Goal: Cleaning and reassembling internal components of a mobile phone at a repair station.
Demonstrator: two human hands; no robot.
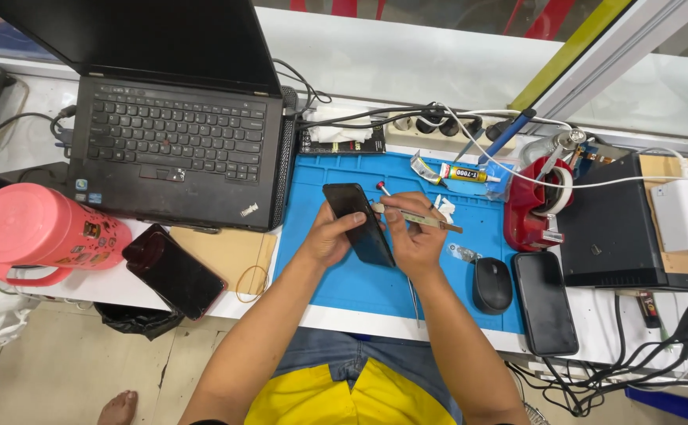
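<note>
In the head view, at the centre of the frame, the left hand wraps its fingers around a dark phone, holding it tilted above the blue work mat. Just right of it, the right hand pinches a slim metal tool between thumb and fingers, its shaft lying across the phone's upper edge. A black mouse and a second black phone lie at lower right of the mat. A glue tube sits at the mat's top. An open laptop fills the upper left, with a pink jug at far left.
</note>
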